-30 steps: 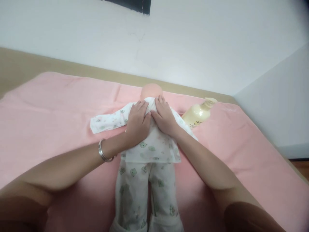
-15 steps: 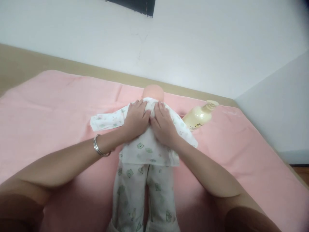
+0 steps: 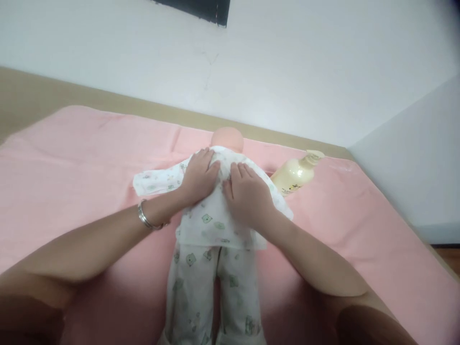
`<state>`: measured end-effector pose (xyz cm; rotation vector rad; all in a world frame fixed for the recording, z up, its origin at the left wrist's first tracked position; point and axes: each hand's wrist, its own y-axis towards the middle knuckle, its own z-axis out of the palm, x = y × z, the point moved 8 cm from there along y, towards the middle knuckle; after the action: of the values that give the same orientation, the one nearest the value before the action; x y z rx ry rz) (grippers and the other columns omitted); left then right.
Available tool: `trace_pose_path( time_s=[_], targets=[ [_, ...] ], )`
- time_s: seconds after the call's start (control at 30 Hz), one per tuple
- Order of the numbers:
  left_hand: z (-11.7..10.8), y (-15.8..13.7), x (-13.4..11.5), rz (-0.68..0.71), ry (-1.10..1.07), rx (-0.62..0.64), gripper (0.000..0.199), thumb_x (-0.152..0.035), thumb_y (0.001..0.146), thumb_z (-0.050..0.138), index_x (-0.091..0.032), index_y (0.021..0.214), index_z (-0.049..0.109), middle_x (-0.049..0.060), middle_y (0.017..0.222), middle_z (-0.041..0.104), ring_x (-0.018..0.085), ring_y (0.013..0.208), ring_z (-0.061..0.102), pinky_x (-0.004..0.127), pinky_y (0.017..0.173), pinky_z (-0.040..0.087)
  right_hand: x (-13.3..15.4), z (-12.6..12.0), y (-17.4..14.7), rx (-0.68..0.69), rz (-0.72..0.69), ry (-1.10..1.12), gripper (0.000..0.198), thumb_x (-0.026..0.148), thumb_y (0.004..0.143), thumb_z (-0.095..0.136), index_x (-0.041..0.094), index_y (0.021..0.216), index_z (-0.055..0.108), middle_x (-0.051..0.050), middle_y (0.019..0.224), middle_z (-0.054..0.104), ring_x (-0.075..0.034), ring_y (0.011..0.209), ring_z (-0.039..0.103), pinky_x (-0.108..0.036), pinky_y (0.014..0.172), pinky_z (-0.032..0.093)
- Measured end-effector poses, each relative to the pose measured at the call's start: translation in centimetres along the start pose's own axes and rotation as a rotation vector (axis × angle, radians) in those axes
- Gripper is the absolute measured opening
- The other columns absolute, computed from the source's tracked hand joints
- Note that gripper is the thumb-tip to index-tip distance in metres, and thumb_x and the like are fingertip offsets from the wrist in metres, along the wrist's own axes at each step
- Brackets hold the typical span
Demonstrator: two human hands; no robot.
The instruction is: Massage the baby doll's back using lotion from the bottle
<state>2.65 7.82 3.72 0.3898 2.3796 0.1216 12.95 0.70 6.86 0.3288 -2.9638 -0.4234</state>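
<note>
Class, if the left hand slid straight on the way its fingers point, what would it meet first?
Past the top of the printed shirt, the left hand would probably meet the doll's head first, though exact depth is unclear.

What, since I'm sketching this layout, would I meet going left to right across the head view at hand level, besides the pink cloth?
White printed sleeve → left hand → right hand → pale yellow pump bottle.
</note>
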Motion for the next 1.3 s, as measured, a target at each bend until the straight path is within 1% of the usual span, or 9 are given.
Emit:
trace_pose_path(
  time_s=[0.17, 0.3, 0.4, 0.53, 0.67, 0.77, 0.87, 1.07, 1.3],
  targets=[
    [-0.3, 0.0, -0.4, 0.041, 0.103, -0.044, 0.054, -0.033, 0.097, 0.027, -0.007, 0.137, 0.053, 0.015, 0.150, 0.050, 0.029, 0.143, 0.043, 0.050, 0.126, 0.031, -0.7, 1.2, 0.6, 0.000, 0.023, 0.115, 0.060, 0.030, 0.101, 0.027, -0.005, 0.147, 0.043, -0.024, 0.151, 0.043, -0.034, 0.145, 0.038, -0.051, 0.122, 0.033],
    [0.2, -2.3, -2.5, 0.108, 0.154, 0.010, 0.059, -0.031, 0.098, 0.028, 0.000, 0.147, 0.040, 0.020, 0.158, 0.037, 0.032, 0.151, 0.030, 0.052, 0.128, 0.024, -3.1, 2.9, 3.1, 0.040, 0.084, 0.243, 0.064, 0.028, 0.097, 0.026, -0.006, 0.151, 0.034, -0.021, 0.159, 0.030, -0.032, 0.152, 0.024, -0.054, 0.127, 0.021],
    [0.5, -3.2, -3.3, 0.144, 0.134, 0.062, 0.060, -0.031, 0.098, 0.030, -0.003, 0.150, 0.036, 0.018, 0.162, 0.029, 0.031, 0.155, 0.022, 0.052, 0.130, 0.021, -3.8, 3.2, 3.8, 0.058, 0.095, 0.237, 0.065, 0.029, 0.097, 0.025, -0.007, 0.150, 0.034, -0.023, 0.159, 0.030, -0.034, 0.152, 0.024, -0.056, 0.126, 0.021],
    [0.4, -2.0, -2.3, 0.102, 0.073, 0.089, 0.060, -0.030, 0.097, 0.027, -0.005, 0.150, 0.037, 0.016, 0.162, 0.031, 0.031, 0.155, 0.023, 0.055, 0.129, 0.020, -1.9, 2.3, 2.1, 0.033, 0.049, 0.191, 0.064, 0.028, 0.098, 0.023, -0.008, 0.149, 0.038, -0.024, 0.156, 0.035, -0.036, 0.149, 0.030, -0.055, 0.125, 0.025],
    [0.2, 0.2, -0.2, 0.043, 0.115, 0.070, 0.059, -0.029, 0.096, 0.024, -0.001, 0.144, 0.043, 0.021, 0.157, 0.037, 0.033, 0.150, 0.031, 0.056, 0.126, 0.025, 1.3, 1.4, -0.5, 0.012, -0.039, 0.197, 0.064, 0.033, 0.098, 0.031, -0.002, 0.152, 0.036, -0.020, 0.162, 0.026, -0.035, 0.153, 0.017, -0.054, 0.128, 0.019],
    [0.2, 0.6, -0.3, 0.169, 0.212, 0.042, 0.050, -0.025, 0.096, 0.025, -0.003, 0.128, 0.057, 0.021, 0.150, 0.046, 0.033, 0.147, 0.036, 0.056, 0.125, 0.028, 2.0, 1.7, -0.9, 0.051, -0.082, 0.256, 0.066, 0.034, 0.099, 0.030, 0.000, 0.155, 0.032, -0.013, 0.164, 0.022, -0.030, 0.155, 0.011, -0.051, 0.130, 0.013],
    [0.4, -0.3, -1.3, 0.247, 0.259, 0.034, 0.047, -0.025, 0.097, 0.026, -0.005, 0.123, 0.060, 0.021, 0.147, 0.049, 0.034, 0.147, 0.037, 0.059, 0.124, 0.027, 0.1, 2.4, 0.7, 0.054, -0.024, 0.344, 0.066, 0.035, 0.099, 0.024, 0.001, 0.156, 0.029, -0.011, 0.165, 0.019, -0.025, 0.156, 0.011, -0.047, 0.131, 0.011],
    [0.5, -3.6, -3.5, 0.154, 0.167, 0.056, 0.062, -0.033, 0.098, 0.030, -0.002, 0.152, 0.032, 0.018, 0.164, 0.026, 0.033, 0.156, 0.018, 0.055, 0.130, 0.017, -4.7, 3.4, 4.3, 0.024, 0.086, 0.371, 0.067, 0.032, 0.095, 0.026, 0.000, 0.153, 0.033, -0.016, 0.164, 0.021, -0.030, 0.155, 0.014, -0.053, 0.128, 0.014],
    [0.3, -1.5, -1.2, 0.062, 0.036, 0.025, 0.060, -0.032, 0.097, 0.026, -0.005, 0.149, 0.040, 0.014, 0.160, 0.035, 0.027, 0.153, 0.028, 0.049, 0.130, 0.022, -1.6, 2.4, 1.4, -0.036, 0.043, 0.297, 0.063, 0.031, 0.098, 0.026, 0.000, 0.151, 0.039, -0.018, 0.160, 0.030, -0.032, 0.152, 0.024, -0.055, 0.127, 0.020]
  ],
)
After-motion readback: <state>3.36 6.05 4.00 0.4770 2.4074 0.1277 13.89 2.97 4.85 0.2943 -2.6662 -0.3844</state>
